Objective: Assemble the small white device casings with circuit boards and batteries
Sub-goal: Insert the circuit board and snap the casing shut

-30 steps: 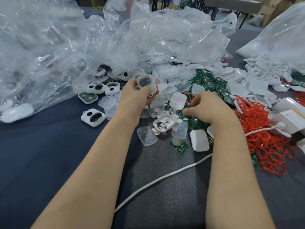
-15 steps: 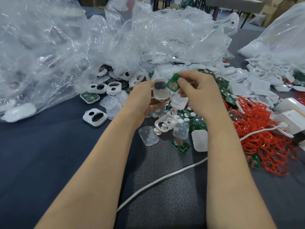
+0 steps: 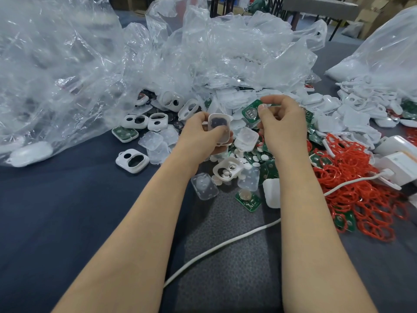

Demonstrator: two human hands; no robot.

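Two hands meet at the centre of the frame. The left hand (image 3: pixel 200 136) curls its fingers round one white casing (image 3: pixel 219 128), dark inside facing up, thumb on its lower edge. The right hand (image 3: pixel 285 128) pinches one green circuit board (image 3: pixel 251 112) between thumb and forefinger, just upper right of the casing and not touching it. Below them, one casing frame (image 3: pixel 228 169) holds small white discs. Red rings (image 3: pixel 361 190) are heaped at the right. At lower left, a clear bag (image 3: pixel 56 82) holds one white rounded part (image 3: pixel 29 153). The upper-right bag (image 3: pixel 388 48) holds white pieces, too blurred to count.
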